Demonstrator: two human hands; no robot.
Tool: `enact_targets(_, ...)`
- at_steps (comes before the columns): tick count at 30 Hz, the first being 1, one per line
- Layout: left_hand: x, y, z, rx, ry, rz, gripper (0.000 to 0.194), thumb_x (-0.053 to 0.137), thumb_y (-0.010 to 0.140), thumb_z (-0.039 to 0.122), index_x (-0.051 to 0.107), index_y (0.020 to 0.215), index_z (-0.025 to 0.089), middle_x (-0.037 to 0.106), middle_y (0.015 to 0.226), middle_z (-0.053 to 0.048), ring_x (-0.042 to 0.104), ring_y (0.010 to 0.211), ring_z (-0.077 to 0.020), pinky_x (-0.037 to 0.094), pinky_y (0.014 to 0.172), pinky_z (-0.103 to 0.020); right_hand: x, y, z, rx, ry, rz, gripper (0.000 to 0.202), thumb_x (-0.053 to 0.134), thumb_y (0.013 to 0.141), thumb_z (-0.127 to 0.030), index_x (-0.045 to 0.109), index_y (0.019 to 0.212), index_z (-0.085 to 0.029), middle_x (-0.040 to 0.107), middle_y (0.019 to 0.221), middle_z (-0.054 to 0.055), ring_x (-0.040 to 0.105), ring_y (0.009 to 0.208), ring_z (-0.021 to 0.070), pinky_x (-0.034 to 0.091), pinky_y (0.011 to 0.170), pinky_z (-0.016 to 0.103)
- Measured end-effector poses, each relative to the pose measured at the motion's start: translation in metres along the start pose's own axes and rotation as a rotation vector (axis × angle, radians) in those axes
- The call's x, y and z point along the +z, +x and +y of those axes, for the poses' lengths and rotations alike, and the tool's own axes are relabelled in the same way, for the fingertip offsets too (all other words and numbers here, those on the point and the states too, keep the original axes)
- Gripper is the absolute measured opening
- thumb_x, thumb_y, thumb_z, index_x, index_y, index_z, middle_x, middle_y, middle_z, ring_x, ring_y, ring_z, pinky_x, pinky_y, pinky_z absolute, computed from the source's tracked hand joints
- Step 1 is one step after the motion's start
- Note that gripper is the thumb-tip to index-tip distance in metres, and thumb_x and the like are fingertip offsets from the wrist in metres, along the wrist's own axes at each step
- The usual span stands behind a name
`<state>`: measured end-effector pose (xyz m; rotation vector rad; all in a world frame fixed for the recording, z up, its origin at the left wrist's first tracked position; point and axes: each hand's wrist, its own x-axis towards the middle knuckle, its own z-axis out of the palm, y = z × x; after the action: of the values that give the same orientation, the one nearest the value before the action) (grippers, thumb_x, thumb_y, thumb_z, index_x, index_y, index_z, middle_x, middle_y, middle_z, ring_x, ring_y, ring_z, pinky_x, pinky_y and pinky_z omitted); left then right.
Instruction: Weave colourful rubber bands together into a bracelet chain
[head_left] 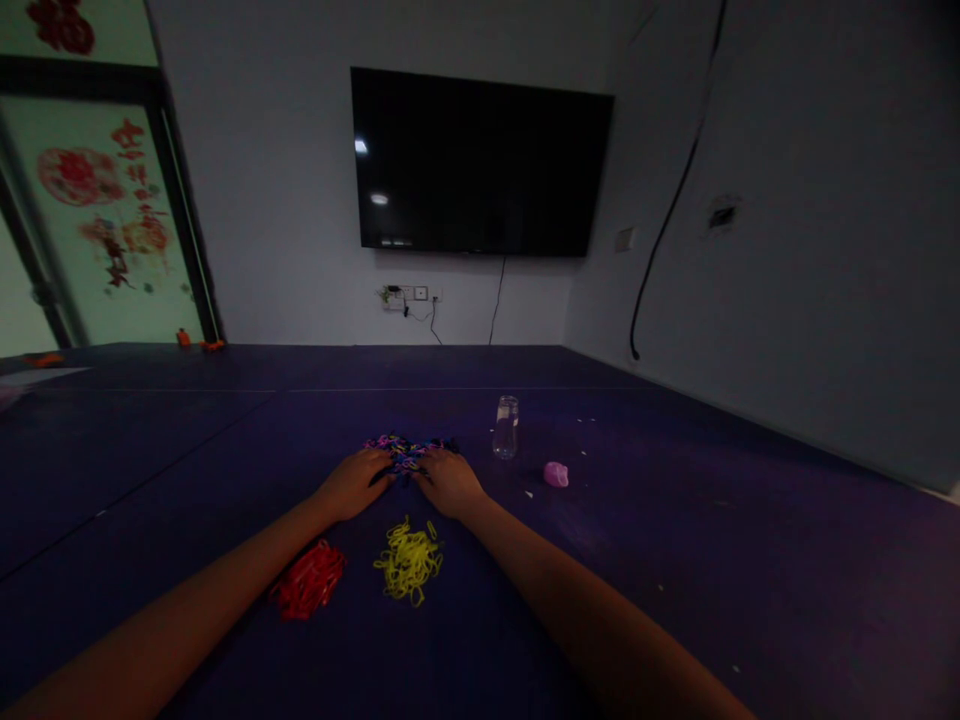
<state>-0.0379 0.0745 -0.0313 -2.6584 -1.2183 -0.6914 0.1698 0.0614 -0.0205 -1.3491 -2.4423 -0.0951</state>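
Note:
A loose pile of small rubber bands in mixed blue, pink and dark colours lies in front of me. My left hand rests palm down at the pile's left side, fingers stretched onto the bands. From the right, my right hand lies over the pile's near edge in the same way, its fingertips partly lost among the bands. Between my forearms sits a heap of yellow rubber bands. Red rubber bands are heaped beside my left forearm, which hides part of them.
A clear empty bottle or cup stands beyond my right hand. Nearer lies a crumpled pink object, kind unclear. Small white scraps dot the dark purple surface. A television hangs on the far wall.

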Motion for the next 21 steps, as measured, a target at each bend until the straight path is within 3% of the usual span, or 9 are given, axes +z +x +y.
enact_targets(21, -0.0024, -0.0001, -0.0007, -0.01, 0.001, -0.021, 0.027, 0.047, 0.09, 0.03, 0.063, 0.109, 0.018, 0.065, 0.112, -0.01, 0.058, 0.106, -0.0243, 0.045, 0.095, -0.041, -0.0018, -0.0005, -0.0019, -0.003, 0.008, -0.016, 0.036, 0.038, 0.094, -0.036, 0.062, 0.113, -0.017, 0.06, 0.122, 0.012, 0.052, 0.116, 0.0237, 0.037, 0.097, 0.036)
